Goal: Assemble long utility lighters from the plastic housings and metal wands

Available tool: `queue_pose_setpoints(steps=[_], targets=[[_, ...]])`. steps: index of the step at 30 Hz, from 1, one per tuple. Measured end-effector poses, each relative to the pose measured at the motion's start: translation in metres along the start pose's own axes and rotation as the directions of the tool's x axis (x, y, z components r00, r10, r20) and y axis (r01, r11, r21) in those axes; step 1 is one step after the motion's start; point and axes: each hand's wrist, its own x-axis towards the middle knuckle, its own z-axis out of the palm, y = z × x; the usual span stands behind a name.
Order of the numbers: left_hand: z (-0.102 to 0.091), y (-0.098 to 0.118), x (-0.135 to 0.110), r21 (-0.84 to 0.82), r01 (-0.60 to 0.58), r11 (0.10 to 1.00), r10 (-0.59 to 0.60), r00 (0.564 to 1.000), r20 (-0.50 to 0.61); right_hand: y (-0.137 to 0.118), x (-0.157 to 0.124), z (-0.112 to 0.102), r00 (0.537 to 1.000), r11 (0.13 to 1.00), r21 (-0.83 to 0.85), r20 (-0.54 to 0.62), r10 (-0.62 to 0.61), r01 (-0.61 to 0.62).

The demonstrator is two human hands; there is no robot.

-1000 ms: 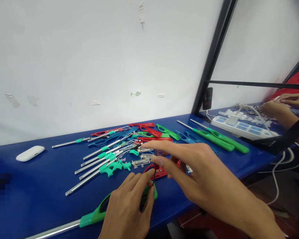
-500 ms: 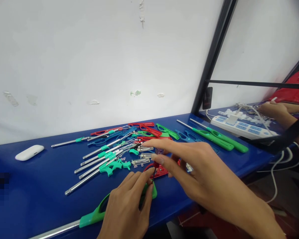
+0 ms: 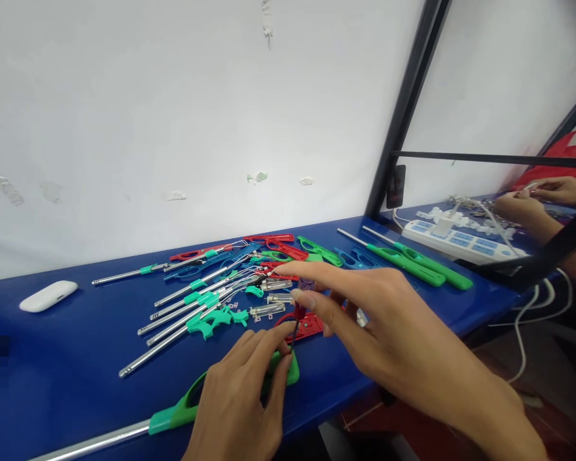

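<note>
My left hand [image 3: 244, 390] is closed over the handle of a green long-nosed lighter [image 3: 185, 410], which lies at the front of the table with its metal tube toward the lower left. In my right hand [image 3: 379, 314], thumb and fingers pinch a small screwdriver [image 3: 301, 310] with a red and purple handle. Its dark shaft slants down to the lighter's handle end, beside my left fingertips; the exact tip contact is hidden. Just behind my hands lie a red handle shell [image 3: 310, 325] and several clear fuel tanks [image 3: 267, 310].
Several metal lighter tubes [image 3: 148, 347] with teal triggers [image 3: 216, 319] lie left of centre. Two green lighters [image 3: 413, 266] rest toward the back right. A white case [image 3: 48, 296] sits at left. Beyond the black frame [image 3: 403, 121] are a power strip [image 3: 461, 240] and another person's hands [image 3: 523, 205].
The view shifts slightly, so the table items appear a little further left. Both my hands keep their grips on the lighter and screwdriver. The other person's second hand has come into view.
</note>
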Motion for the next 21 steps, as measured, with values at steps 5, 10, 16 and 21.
queue_pose_setpoints(steps=[5,10,16,21], targets=[[-0.0010,0.0002,-0.0004,0.005,0.003,1.000,-0.003,1.000,0.011,0.0017,0.0002,0.0007,1.000,1.000,-0.025,0.000,-0.014,0.014],[-0.0025,0.0024,-0.0008,-0.005,0.011,1.000,-0.011,1.000,0.008,0.0018,0.0004,0.0010,0.999,0.999,-0.035,-0.021,-0.030,0.029],[-0.0014,0.0010,-0.0015,0.012,0.004,1.000,-0.004,1.000,0.002,0.0019,0.0004,0.0008,0.998,0.998,-0.053,-0.043,-0.037,0.035],[-0.0002,-0.0001,-0.0016,0.025,0.018,1.000,-0.018,1.000,0.010,0.0023,0.0009,0.0002,0.999,0.998,-0.042,-0.018,-0.038,0.037]])
